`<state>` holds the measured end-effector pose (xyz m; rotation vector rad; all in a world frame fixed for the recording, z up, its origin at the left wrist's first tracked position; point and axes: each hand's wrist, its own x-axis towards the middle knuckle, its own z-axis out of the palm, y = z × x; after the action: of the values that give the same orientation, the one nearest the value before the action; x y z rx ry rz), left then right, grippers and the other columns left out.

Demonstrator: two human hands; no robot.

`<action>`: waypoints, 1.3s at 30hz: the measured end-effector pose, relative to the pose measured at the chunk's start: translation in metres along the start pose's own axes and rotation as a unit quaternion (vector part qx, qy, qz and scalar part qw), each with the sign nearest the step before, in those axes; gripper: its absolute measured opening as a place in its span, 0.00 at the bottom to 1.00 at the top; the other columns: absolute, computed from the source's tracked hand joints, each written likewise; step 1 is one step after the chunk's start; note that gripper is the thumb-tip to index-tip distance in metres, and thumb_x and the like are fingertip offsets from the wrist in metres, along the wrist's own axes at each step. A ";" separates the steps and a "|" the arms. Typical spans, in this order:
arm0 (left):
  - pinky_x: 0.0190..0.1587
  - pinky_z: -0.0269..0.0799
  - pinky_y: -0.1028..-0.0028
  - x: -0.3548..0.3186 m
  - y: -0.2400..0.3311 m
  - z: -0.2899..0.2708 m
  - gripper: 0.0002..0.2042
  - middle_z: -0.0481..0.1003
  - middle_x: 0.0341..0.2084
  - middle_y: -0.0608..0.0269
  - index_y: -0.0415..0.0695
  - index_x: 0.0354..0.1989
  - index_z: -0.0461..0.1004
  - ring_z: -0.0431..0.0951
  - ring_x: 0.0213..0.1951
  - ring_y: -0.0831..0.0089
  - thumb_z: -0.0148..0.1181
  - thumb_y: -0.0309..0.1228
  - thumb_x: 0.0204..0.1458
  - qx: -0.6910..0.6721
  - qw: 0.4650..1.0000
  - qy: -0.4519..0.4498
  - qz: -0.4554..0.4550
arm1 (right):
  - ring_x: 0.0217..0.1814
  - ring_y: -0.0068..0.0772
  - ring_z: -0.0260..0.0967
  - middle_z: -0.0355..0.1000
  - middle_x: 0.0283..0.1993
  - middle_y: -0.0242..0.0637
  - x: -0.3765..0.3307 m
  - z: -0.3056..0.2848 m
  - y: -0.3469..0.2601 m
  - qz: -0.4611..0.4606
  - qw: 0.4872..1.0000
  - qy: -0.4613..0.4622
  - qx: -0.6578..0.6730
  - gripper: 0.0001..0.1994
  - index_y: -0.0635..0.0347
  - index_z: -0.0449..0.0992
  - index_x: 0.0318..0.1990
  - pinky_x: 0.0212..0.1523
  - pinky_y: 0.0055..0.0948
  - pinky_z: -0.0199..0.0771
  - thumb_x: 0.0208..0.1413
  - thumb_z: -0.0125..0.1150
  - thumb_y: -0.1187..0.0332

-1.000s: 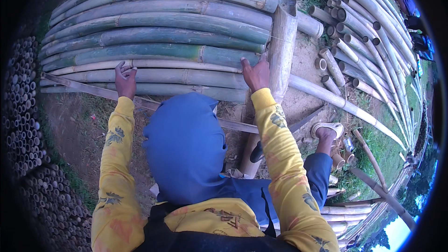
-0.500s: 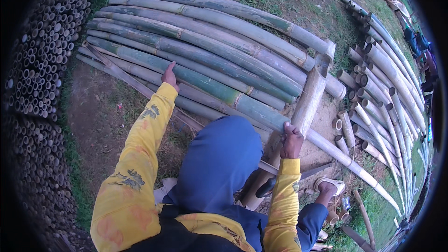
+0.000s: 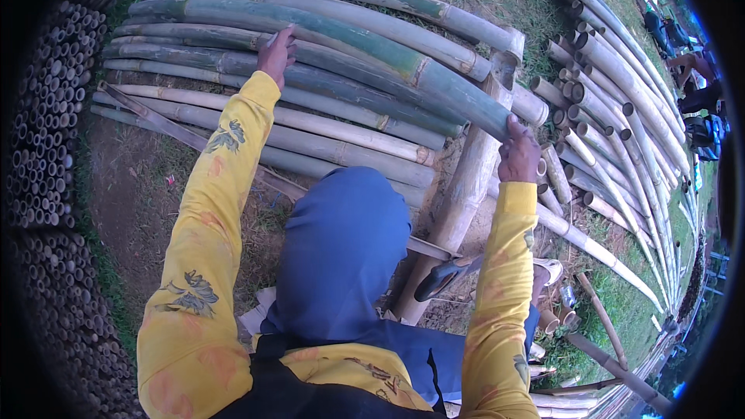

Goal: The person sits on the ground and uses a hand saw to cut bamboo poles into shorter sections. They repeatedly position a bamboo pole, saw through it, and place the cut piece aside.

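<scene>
Both my arms wear yellow patterned sleeves. My left hand (image 3: pixel 276 53) grips a long green bamboo pole (image 3: pixel 365 50) partway along it. My right hand (image 3: pixel 518 154) holds the same pole at its cut end, which rests near a thick pale log (image 3: pixel 466 186) lying crosswise. The pole lies on top of a row of other bamboo poles (image 3: pixel 295 120) laid side by side on the ground. A blue cloth (image 3: pixel 341 248) covers my head and chest below the hands.
Stacked bamboo ends (image 3: pixel 39 109) form a wall along the left. More bamboo poles (image 3: pixel 621 101) fan out at the right, over grass. A dark curved tool (image 3: pixel 442 275) lies by the log. My sandalled foot (image 3: pixel 547 270) is at lower right. Another person (image 3: pixel 691 70) is at the far right.
My left hand has moved from the nearer poles up to the green pole. My right hand has shifted up to the pole's cut end. The pole now sits higher on the pile.
</scene>
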<state>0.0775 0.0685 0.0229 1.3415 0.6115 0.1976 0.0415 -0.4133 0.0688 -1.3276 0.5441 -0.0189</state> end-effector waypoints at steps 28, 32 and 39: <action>0.31 0.72 0.75 -0.094 -0.074 0.058 0.13 0.77 0.29 0.62 0.41 0.54 0.78 0.77 0.26 0.77 0.59 0.28 0.63 0.397 0.845 -0.312 0.176 | 0.19 0.20 0.64 0.68 0.19 0.29 -0.164 -0.097 0.128 -0.119 0.941 0.040 -0.313 0.12 0.64 0.80 0.43 0.23 0.29 0.62 0.70 0.56 0.64; 0.35 0.71 0.68 -0.092 -0.016 0.158 0.08 0.75 0.21 0.60 0.38 0.41 0.80 0.75 0.22 0.67 0.59 0.31 0.64 0.481 0.709 -0.417 0.304 | 0.38 0.50 0.75 0.73 0.38 0.47 -0.248 -0.172 0.111 -0.081 0.882 -0.053 -0.462 0.15 0.57 0.75 0.54 0.41 0.45 0.74 0.60 0.54 0.72; 0.49 0.74 0.56 -0.186 0.013 0.347 0.15 0.78 0.41 0.51 0.41 0.47 0.77 0.79 0.46 0.52 0.68 0.29 0.50 0.435 0.524 -0.537 0.498 | 0.66 0.41 0.66 0.71 0.61 0.37 -0.371 -0.275 0.031 -0.065 0.665 0.218 -0.711 0.23 0.52 0.76 0.57 0.73 0.59 0.50 0.54 0.69 0.58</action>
<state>0.1063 -0.3105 0.1252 2.2829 -1.4189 -0.0966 -0.3986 -0.5383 0.1385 -2.9733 0.9250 -0.0325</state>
